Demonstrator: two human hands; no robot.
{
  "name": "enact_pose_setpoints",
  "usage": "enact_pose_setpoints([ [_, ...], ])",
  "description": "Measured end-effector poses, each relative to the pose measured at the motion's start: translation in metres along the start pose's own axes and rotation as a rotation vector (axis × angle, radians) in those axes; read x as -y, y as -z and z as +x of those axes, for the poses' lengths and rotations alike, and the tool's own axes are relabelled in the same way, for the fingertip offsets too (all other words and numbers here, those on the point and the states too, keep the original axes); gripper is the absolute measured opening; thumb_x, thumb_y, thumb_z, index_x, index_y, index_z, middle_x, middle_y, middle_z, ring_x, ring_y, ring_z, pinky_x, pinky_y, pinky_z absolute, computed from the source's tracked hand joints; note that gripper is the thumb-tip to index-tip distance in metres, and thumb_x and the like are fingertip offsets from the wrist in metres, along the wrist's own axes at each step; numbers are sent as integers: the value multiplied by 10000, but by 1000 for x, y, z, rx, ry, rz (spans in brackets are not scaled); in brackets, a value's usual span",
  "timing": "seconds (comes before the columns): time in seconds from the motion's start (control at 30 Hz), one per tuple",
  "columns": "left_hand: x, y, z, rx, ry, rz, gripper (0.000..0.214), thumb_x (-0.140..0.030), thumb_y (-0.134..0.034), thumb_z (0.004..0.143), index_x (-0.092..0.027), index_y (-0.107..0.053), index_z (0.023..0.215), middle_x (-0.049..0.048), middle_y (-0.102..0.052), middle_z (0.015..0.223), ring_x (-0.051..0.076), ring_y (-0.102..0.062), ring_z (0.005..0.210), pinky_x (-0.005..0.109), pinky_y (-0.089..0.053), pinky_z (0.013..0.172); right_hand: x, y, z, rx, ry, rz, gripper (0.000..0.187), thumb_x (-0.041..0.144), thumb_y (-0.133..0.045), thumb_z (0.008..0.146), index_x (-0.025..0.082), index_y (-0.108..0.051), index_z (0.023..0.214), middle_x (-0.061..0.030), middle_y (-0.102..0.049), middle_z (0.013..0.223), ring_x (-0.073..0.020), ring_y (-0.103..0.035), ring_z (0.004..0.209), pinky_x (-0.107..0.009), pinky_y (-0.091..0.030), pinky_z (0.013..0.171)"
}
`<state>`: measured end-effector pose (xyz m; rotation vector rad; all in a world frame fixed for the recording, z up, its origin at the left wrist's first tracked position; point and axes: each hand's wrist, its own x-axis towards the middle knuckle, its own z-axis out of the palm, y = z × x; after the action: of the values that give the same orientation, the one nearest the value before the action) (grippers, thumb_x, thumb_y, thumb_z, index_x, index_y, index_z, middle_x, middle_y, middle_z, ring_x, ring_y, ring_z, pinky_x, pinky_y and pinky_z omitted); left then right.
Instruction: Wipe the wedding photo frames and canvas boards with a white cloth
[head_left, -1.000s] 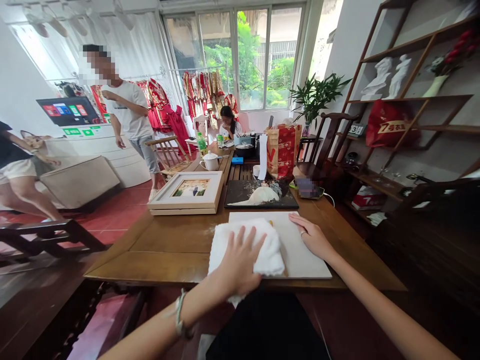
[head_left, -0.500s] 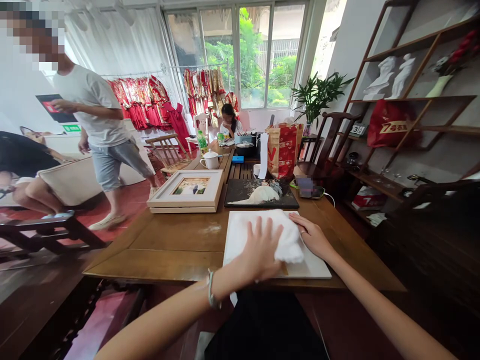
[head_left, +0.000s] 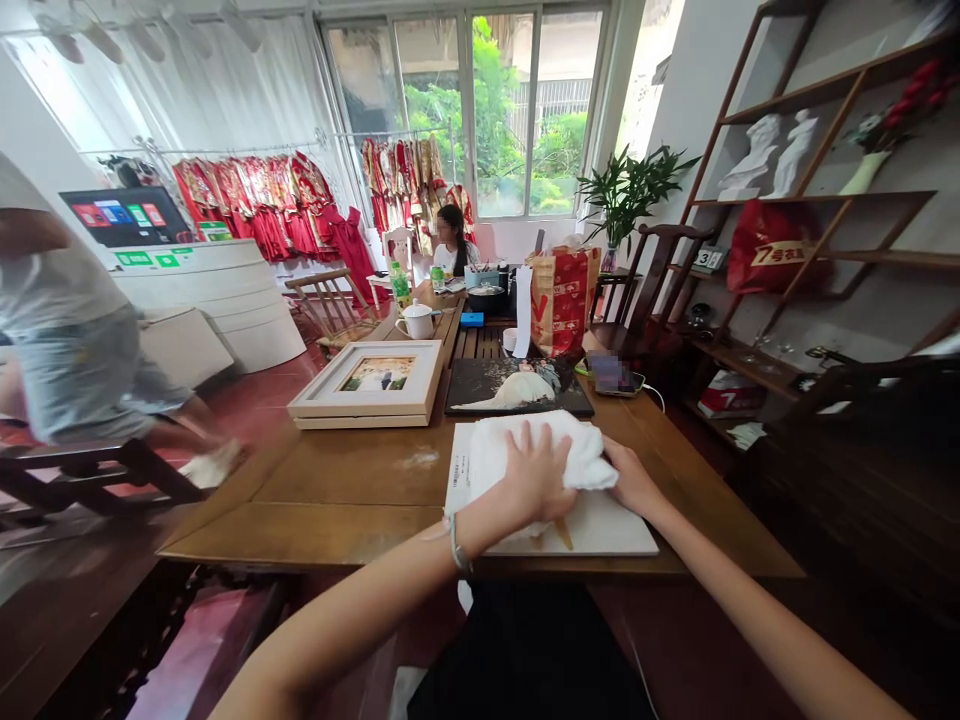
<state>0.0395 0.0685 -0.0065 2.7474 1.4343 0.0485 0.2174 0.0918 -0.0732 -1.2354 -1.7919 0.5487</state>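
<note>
A white panel point(head_left: 619, 538) lies on the wooden table in front of me, with small print and a barcode at its left and a brownish mark near its front edge. On it rests a bunched white towel point(head_left: 491, 450). My left hand point(head_left: 536, 475) presses flat on the towel with its fingers spread. At the panel's right edge is my right hand point(head_left: 632, 480), fingers stretched forward beside the towel, their tips partly hidden by it. Just beyond the panel lies a dark picture with a raised white dress shape point(head_left: 517, 388).
Light picture frames point(head_left: 367, 383) are stacked at the left on the table point(head_left: 360, 480). Behind stand a lidded white cup point(head_left: 417, 320), a red paper bag point(head_left: 562, 300) and a phone point(head_left: 615, 372). One person point(head_left: 67, 320) walks at left; another point(head_left: 454, 245) sits at the far end.
My left hand has pushed the towel slightly forward and right, baring the print at the panel's left. The towel covers more of my right fingertips. The walking person has moved left.
</note>
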Motion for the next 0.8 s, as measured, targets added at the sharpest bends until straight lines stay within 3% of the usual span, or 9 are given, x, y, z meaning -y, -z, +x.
enact_pose_setpoints([
  [0.2, 9, 4, 35, -30, 20, -38, 481, -446, -340, 865, -168, -435, 1245, 115, -443, 1302, 355, -328, 1201, 528, -243, 975, -4, 0, 2, -51, -30, -71, 439, 105, -399, 673, 207, -658, 1012, -43, -674, 1094, -243, -604, 1016, -377, -441, 903],
  [0.37, 16, 10, 36, -44, -13, -48, 440, -406, -252, 898, -156, -504, 1157, 95, -534, 1201, 312, -432, 1105, 461, -334, 925, -4, 0, 4, -53, -39, -96, 447, 105, -403, 678, 216, -664, 1023, -24, -667, 1115, -251, -568, 1092, -412, -406, 956],
  [0.5, 2, 8, 5, -42, -57, -27, 464, -401, -368, 846, -150, -466, 1224, 109, -448, 1314, 348, -343, 1205, 512, -251, 999, -5, 3, 5, -15, -80, 2, 373, 161, -430, 703, 202, -695, 962, -46, -683, 1083, -275, -601, 1041, -426, -453, 906],
  [0.67, -39, 1, -63, 35, -222, -32, 789, -474, -562, 725, -142, -280, 1383, 159, -203, 1462, 422, -106, 1317, 581, -105, 1057, -13, 4, 7, -25, -87, 77, 344, 178, -461, 732, 214, -699, 978, -44, -638, 1171, -229, -519, 1173, -431, -346, 1035],
  [0.8, -64, -7, -86, 40, -250, -13, 954, -499, -652, 655, -105, -226, 1413, 194, -117, 1473, 454, 3, 1316, 619, -64, 1060, -16, 2, 9, -39, -108, 49, 359, 149, -437, 758, 247, -693, 992, -25, -643, 1159, -201, -512, 1181, -449, -311, 1062],
])
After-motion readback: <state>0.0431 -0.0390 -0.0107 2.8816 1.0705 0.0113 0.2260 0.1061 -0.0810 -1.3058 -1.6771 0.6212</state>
